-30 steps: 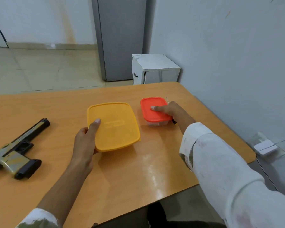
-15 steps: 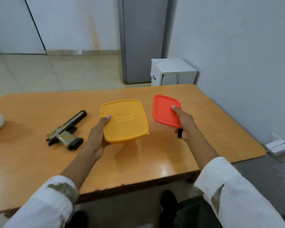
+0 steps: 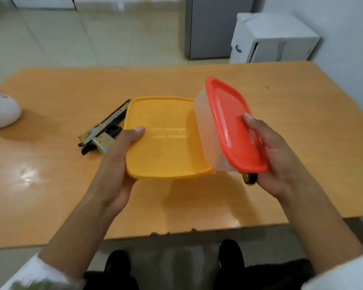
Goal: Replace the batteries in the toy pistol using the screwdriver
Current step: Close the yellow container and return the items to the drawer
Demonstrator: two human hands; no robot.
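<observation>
My left hand (image 3: pixel 117 164) grips a yellow-lidded box (image 3: pixel 164 139) by its left edge, lifted above the table, thumb on the lid. My right hand (image 3: pixel 275 158) holds a small clear box with a red lid (image 3: pixel 231 124), tilted steeply, thumb on the lid. Under that box, the same hand also grips the black and yellow handle of a screwdriver (image 3: pixel 249 177), of which only the handle end shows. The toy pistol (image 3: pixel 102 132), black with a pale camouflage slide, lies on the wooden table (image 3: pixel 50 164) just left of the yellow box, partly hidden by it and my left hand.
A white object (image 3: pixel 0 109) sits at the table's left edge. Behind the table stand a small white cabinet (image 3: pixel 275 38) and a grey door or cabinet (image 3: pixel 210 28). My shoes (image 3: pixel 117 266) show below the table's near edge.
Both boxes have come up off the table and toward me. The red-lidded box has tilted steeply. The view has swung left and down, so the pistol sits nearer the centre.
</observation>
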